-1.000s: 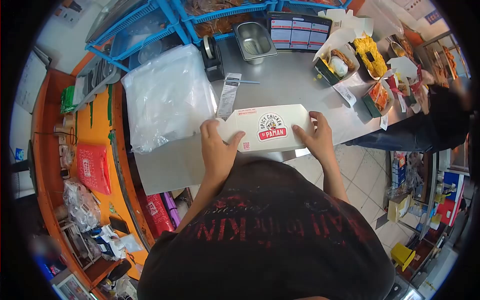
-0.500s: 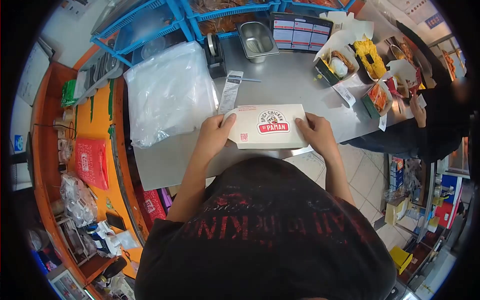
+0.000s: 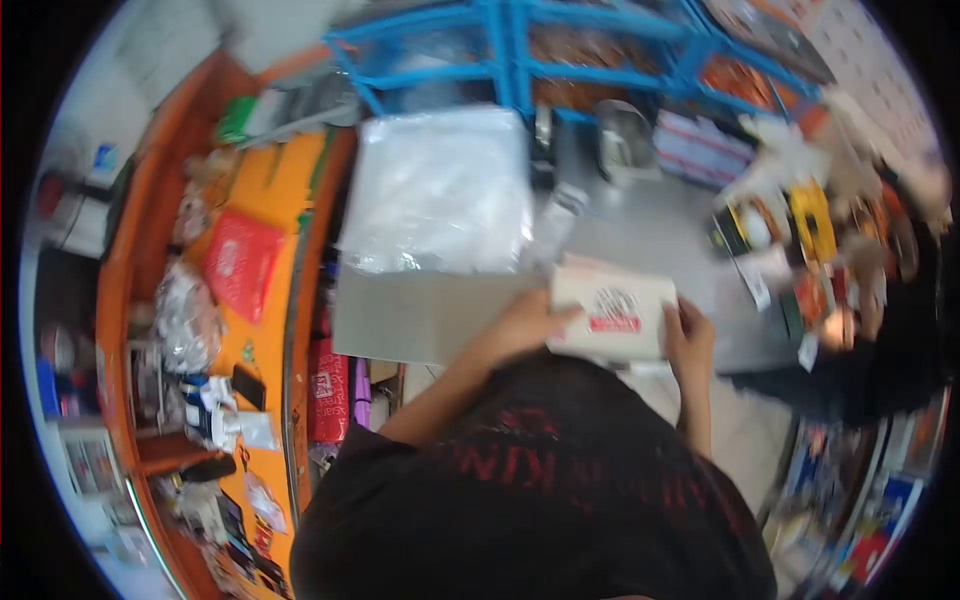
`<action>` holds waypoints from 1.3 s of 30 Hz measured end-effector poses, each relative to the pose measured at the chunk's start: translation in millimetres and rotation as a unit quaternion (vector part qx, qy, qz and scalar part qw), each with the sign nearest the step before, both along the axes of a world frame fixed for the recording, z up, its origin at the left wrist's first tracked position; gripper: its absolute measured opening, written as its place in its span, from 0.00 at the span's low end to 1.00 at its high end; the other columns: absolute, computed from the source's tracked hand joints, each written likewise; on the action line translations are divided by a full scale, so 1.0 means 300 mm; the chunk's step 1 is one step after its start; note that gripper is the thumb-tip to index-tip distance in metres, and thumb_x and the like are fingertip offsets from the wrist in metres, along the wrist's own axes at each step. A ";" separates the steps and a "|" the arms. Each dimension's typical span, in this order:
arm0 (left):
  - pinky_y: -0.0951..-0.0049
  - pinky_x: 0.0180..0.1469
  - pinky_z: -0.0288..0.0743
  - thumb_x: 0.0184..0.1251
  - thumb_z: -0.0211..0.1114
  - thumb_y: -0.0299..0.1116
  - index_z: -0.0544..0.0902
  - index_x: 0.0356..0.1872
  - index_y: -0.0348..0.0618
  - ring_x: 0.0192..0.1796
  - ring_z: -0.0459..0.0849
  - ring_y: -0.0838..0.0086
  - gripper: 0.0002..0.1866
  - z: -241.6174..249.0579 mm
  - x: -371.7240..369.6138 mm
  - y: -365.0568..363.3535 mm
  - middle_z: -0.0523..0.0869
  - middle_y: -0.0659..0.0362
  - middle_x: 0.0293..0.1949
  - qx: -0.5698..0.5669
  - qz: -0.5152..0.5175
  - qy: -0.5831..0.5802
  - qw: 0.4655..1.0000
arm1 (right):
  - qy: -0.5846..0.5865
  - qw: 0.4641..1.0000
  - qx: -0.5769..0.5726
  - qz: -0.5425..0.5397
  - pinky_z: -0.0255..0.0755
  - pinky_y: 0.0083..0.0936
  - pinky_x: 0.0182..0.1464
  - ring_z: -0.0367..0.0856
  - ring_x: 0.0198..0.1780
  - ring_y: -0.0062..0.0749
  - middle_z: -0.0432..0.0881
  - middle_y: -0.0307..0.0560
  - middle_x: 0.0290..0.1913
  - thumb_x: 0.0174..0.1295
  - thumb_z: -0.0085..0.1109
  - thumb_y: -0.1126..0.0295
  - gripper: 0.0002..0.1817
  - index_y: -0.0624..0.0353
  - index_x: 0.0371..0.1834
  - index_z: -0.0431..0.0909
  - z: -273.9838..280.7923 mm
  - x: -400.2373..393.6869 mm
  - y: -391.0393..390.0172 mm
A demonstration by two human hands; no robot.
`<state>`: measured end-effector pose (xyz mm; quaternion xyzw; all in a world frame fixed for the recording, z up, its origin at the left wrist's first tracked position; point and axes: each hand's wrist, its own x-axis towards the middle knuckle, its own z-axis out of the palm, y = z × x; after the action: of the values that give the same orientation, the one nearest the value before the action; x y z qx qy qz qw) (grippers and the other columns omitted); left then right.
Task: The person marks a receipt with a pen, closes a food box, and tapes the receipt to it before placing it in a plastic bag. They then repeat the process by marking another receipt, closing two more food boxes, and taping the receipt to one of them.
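Observation:
A closed cardboard food box with a red and black printed logo is held level in front of my body, by the edge of the steel counter. Around its left end my left hand is closed, thumb on top. The other end is gripped by my right hand. Both hands look blurred, and the fingers under the box are hidden. Just beyond the box lies a paper receipt, with a stack of clear plastic bags to its left.
Blue plastic racks stand along the back, near a metal container and a tablet screen. Open food boxes sit at the right, beside another person's hand. An orange shelf with a red bag runs along the left.
My view has swung left, so the surroundings shift rightward in the picture. The box, still in both hands, appears farther right and lower, nearer my body.

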<state>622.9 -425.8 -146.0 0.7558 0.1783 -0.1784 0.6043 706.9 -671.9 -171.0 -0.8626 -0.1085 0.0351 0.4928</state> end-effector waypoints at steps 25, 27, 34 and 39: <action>0.65 0.25 0.79 0.57 0.63 0.49 0.82 0.39 0.33 0.22 0.84 0.64 0.24 -0.107 0.106 -0.011 0.84 0.52 0.22 0.149 0.022 -0.141 0.978 | 0.066 0.983 -0.022 0.172 0.71 0.28 0.37 0.74 0.39 0.36 0.78 0.57 0.44 0.65 0.52 0.49 0.33 0.70 0.59 0.67 -0.049 0.116 -0.040; 0.65 0.24 0.79 0.56 0.63 0.48 0.82 0.37 0.33 0.21 0.83 0.64 0.23 -0.074 0.099 -0.012 0.83 0.52 0.21 0.197 0.044 -0.181 0.962 | 0.072 0.984 -0.055 0.153 0.71 0.28 0.37 0.74 0.39 0.36 0.78 0.58 0.44 0.65 0.52 0.51 0.32 0.71 0.59 0.66 -0.055 0.115 -0.038; 0.62 0.25 0.78 0.54 0.64 0.51 0.83 0.34 0.32 0.20 0.82 0.57 0.25 0.025 0.082 0.001 0.82 0.46 0.19 0.110 0.051 -0.137 0.983 | 0.087 0.986 -0.032 0.137 0.68 0.28 0.31 0.71 0.35 0.34 0.76 0.57 0.41 0.68 0.49 0.55 0.29 0.73 0.58 0.66 0.008 0.068 -0.010; 0.57 0.38 0.77 0.56 0.64 0.49 0.83 0.32 0.30 0.33 0.85 0.54 0.24 0.088 0.080 -0.021 0.83 0.43 0.25 0.150 0.059 -0.064 0.985 | 0.087 0.981 -0.097 0.143 0.67 0.29 0.29 0.71 0.34 0.34 0.75 0.58 0.41 0.68 0.48 0.55 0.31 0.72 0.63 0.62 -0.120 0.150 -0.082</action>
<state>646.9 -432.0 -119.4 0.8356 0.2083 -0.0645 0.5042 751.9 -696.5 -206.9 -0.8757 -0.1830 0.1907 0.4040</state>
